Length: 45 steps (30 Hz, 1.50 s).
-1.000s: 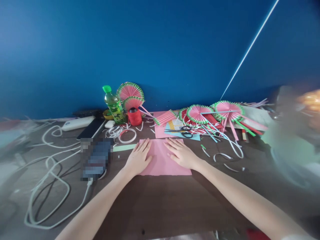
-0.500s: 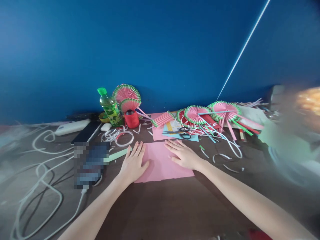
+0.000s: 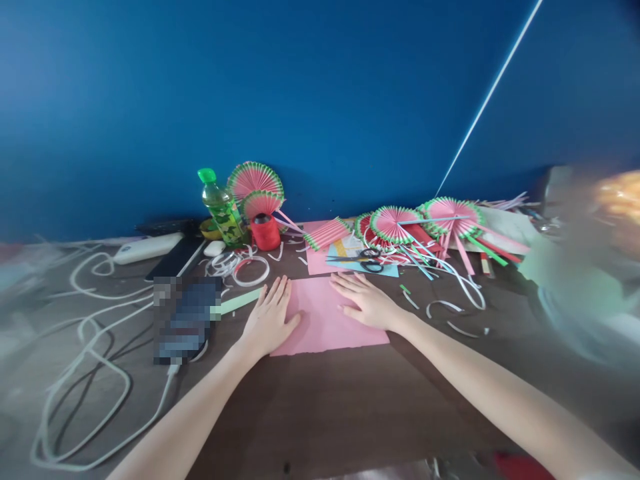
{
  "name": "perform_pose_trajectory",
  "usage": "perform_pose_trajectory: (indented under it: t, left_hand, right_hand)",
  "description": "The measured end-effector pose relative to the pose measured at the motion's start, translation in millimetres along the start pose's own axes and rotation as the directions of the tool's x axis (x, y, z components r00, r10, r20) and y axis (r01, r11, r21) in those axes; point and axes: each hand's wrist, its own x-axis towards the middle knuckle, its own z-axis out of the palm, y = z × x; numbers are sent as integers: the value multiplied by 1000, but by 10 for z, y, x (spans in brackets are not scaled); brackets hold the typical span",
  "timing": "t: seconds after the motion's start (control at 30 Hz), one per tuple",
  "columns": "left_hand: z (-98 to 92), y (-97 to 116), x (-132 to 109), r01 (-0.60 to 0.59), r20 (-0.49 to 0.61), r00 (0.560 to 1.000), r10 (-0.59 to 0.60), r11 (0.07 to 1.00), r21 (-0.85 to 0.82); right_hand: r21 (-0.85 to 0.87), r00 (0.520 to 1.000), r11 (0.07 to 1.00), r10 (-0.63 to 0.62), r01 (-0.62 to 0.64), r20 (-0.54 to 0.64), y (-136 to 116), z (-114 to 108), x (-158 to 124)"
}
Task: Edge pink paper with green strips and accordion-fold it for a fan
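Note:
A pink sheet of paper lies flat on the dark table. On its left edge rests my left hand, palm down with fingers spread. My right hand lies flat across the sheet's upper right part, fingers stretched out and thumb apart. Beside my left fingertips is a pale green paper strip. Just behind the sheet, scissors lie on a light blue paper, next to a pleated pink paper piece.
Several pink-and-green paper fans lie at the back right. A green-capped bottle, a red thread spool and a tape roll stand back left. A phone with a white cable lies left. A blurred person is at right.
The whole view has shifted slightly, with things appearing a little higher. Both hands stay flat on the pink sheet.

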Motion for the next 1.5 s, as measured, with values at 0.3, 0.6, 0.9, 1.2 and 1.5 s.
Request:
perform_pose_trajectory:
  t: [0.3,0.6,0.9,1.2,1.5]
  left_hand:
    - [32,-30,0,-17,-22,1000,17,1000,-13]
    - [58,-46,3,-29,-36,999,28,999,-29]
    - [-25,-16,-10,-26,-50,998,22,997,-75]
    - [-61,-9,2,-188,10,982,189,981,-55]
    - [-89,2,4,-194,45,979,197,980,-52]
  right_hand:
    - [15,999,999,48,-48,-17,10,17,20]
    - [22,999,999,39,-38,-36,18,27,21]
    - [-34,998,999,33,-34,-45,15,25,10]
    - [-67,999,997,-27,25,-31,9,23,8]
    - [-47,999,999,-23,21,-39,12,17,4]
